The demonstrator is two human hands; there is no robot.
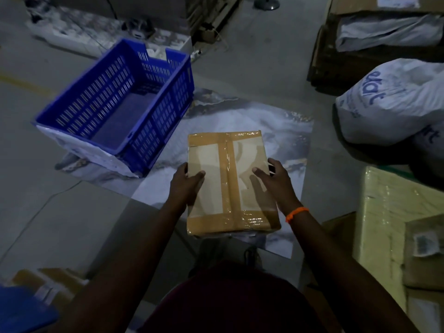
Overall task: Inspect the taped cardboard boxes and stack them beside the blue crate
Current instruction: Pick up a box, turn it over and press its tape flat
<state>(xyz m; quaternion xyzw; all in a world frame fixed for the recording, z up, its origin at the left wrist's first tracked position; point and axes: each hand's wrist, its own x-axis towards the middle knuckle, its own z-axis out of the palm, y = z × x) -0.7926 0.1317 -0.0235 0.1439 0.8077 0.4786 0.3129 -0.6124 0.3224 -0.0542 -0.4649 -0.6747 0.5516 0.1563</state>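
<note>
A taped cardboard box [230, 164] sits in the middle of the view, held between both hands over a marble-patterned sheet [276, 131] spread on the floor [60, 212]. Brown tape runs down the middle of its top face and across both short ends, with clear shiny tape over the near end. Whether the box's underside touches the sheet cannot be told from this angle.

The left hand [186, 186] grips the box's left edge, thumb lying on the top face and fingers curled down round the side. The right hand [274, 183] grips the right edge the same way, thumb on top and fingers wrapped over the side. An orange band [296, 213] circles the right wrist.

The blue crate [165, 121] stands just to the left of the box and a little farther away, its near corner resting on the sheet. Its slotted walls are upright and its inside shows only the bare bottom.

To the right, well apart from the box, lie white printed sacks [389, 99]. Nearer on the right is a yellow-green package in plastic wrap [382, 212]. Stacked cartons [348, 56] stand in the far right corner
</note>
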